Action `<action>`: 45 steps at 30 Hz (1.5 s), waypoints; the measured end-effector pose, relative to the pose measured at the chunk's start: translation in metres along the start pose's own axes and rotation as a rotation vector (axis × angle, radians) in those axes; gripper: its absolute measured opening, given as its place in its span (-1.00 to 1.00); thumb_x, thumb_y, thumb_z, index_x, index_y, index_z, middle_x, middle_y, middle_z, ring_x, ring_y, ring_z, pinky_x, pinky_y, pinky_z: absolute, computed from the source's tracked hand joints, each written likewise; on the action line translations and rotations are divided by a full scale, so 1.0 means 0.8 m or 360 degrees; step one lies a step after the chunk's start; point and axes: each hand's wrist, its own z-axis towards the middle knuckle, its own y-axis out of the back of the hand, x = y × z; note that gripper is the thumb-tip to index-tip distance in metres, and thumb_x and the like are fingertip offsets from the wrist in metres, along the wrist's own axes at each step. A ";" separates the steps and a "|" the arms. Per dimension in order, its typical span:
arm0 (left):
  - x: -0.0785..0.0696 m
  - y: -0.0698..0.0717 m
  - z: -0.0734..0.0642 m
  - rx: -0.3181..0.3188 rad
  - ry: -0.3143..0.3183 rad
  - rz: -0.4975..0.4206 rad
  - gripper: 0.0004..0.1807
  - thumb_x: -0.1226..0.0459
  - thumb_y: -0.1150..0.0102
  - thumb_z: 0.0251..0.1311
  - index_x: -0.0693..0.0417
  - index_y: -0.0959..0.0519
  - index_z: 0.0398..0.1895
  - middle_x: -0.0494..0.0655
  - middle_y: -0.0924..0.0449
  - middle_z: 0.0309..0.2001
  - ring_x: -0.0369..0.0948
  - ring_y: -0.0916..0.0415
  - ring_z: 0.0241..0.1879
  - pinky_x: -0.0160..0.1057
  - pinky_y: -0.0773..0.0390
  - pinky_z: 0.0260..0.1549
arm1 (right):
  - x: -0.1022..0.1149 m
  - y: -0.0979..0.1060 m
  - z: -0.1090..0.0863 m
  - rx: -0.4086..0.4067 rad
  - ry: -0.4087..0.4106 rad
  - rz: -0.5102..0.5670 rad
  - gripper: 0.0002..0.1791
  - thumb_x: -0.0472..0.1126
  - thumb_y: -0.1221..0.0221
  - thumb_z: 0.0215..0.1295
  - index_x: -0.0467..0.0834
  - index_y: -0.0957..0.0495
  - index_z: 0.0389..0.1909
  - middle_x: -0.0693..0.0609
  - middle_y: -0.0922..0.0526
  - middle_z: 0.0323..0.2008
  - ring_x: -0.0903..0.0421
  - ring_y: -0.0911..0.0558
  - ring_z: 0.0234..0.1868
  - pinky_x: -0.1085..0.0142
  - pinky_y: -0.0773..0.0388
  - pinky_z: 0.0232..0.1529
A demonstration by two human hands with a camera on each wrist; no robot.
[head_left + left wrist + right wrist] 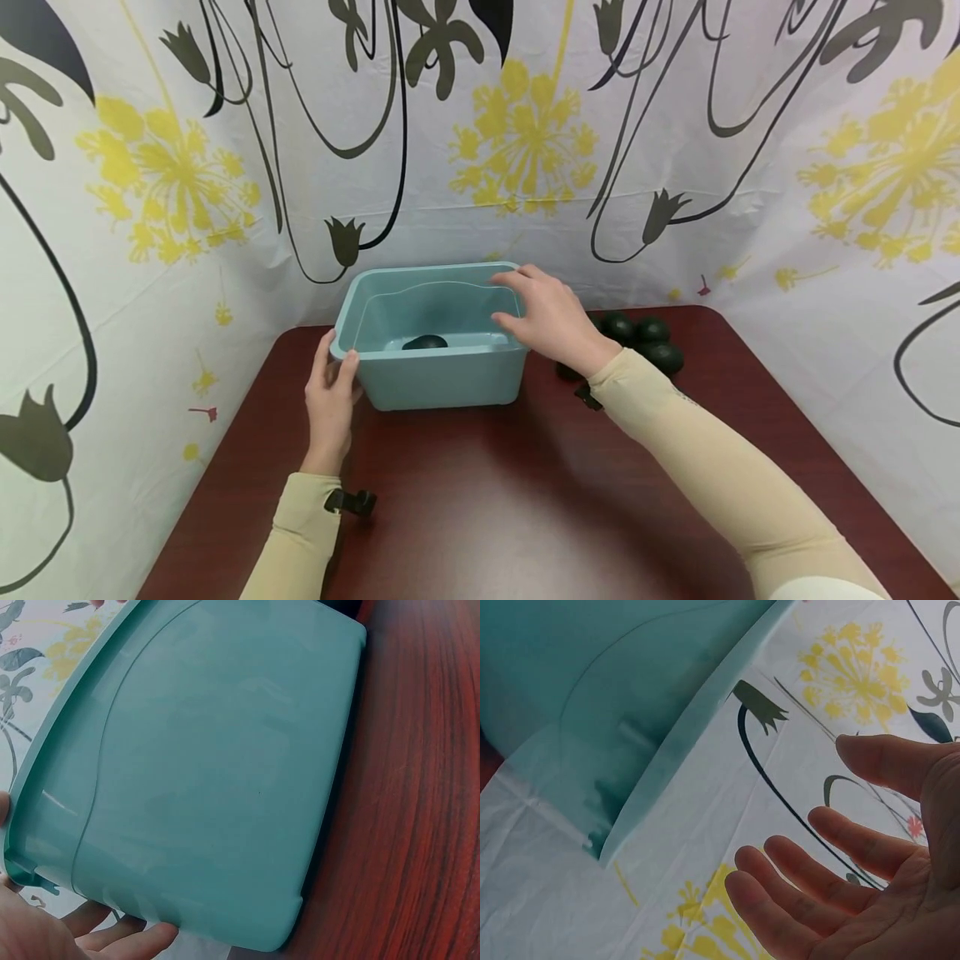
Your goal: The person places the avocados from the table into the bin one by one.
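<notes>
A light teal plastic tub (442,379) stands toward the back of the table, filling much of the left wrist view. My left hand (330,408) grips its front left corner, thumb at the front rim and fingers along the side wall. In the left wrist view, several fingertips (154,937) touch the wall below the rim. My right hand (551,321) is above the tub's right end, thumb and fingers spread with nothing between them; the right wrist view shows its palm (870,922) and loosely bent fingers. One dark avocado (425,342) lies on the tub floor, partly hidden by the front wall.
Several dark green avocados (652,346) lie on the table right of the tub, partly covered by my right hand and wrist. The dark red wood table (465,500) extends toward me. A white patterned cloth (450,225) hangs behind and at both sides.
</notes>
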 end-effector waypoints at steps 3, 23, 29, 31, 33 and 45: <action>0.000 0.001 0.000 -0.0001 0.0002 0.0003 -0.36 -0.06 -0.23 0.34 -0.50 -0.30 0.47 0.06 -0.33 0.39 0.02 -0.39 0.27 0.36 -0.38 0.11 | -0.005 0.006 -0.004 -0.0011 0.0011 -0.0023 -0.43 -0.02 -0.35 0.30 0.03 -0.51 0.32 -0.04 -0.52 0.15 0.03 -0.60 -0.19 0.11 -0.55 -0.23; -0.027 -0.004 -0.010 0.0025 0.0039 0.0017 -0.31 0.02 -0.19 0.41 -0.31 -0.21 0.55 0.14 -0.28 0.43 0.06 -0.35 0.30 0.35 -0.36 0.13 | -0.061 0.047 -0.041 -0.0069 -0.0099 -0.0160 -0.43 -0.01 -0.34 0.29 0.02 -0.50 0.32 -0.05 -0.50 0.17 -0.05 -0.61 -0.16 -0.03 -0.54 -0.20; -0.035 -0.004 -0.015 0.0026 0.0034 0.0017 -0.32 0.03 -0.19 0.41 -0.28 -0.23 0.55 0.15 -0.30 0.41 0.06 -0.36 0.29 0.34 -0.36 0.13 | -0.079 0.052 -0.052 -0.0056 -0.0138 -0.0173 -0.43 -0.03 -0.33 0.30 -0.02 -0.50 0.32 -0.09 -0.49 0.17 -0.07 -0.61 -0.16 -0.07 -0.53 -0.18; -0.035 -0.004 -0.015 0.0023 0.0035 0.0018 -0.32 0.03 -0.19 0.41 -0.28 -0.23 0.55 0.15 -0.30 0.41 0.05 -0.37 0.29 0.34 -0.36 0.13 | -0.084 0.053 -0.057 -0.0052 -0.0157 -0.0184 -0.42 -0.03 -0.33 0.30 -0.02 -0.50 0.32 -0.09 -0.49 0.17 -0.09 -0.61 -0.16 -0.06 -0.53 -0.19; -0.034 -0.005 -0.016 0.0024 0.0036 0.0015 -0.32 0.03 -0.19 0.41 -0.28 -0.23 0.55 0.15 -0.30 0.41 0.06 -0.36 0.29 0.34 -0.37 0.13 | -0.087 0.055 -0.062 -0.0041 -0.0176 -0.0201 -0.42 -0.02 -0.33 0.30 -0.02 -0.49 0.33 -0.10 -0.48 0.17 -0.11 -0.62 -0.17 -0.06 -0.54 -0.23; -0.034 -0.005 -0.015 0.0024 0.0036 0.0017 -0.32 0.04 -0.19 0.41 -0.27 -0.22 0.55 0.13 -0.30 0.41 0.06 -0.36 0.29 0.36 -0.36 0.12 | -0.122 0.059 -0.089 0.0015 -0.0290 -0.0305 -0.40 0.02 -0.33 0.29 0.00 -0.48 0.33 -0.13 -0.47 0.18 -0.13 -0.61 -0.15 -0.10 -0.55 -0.35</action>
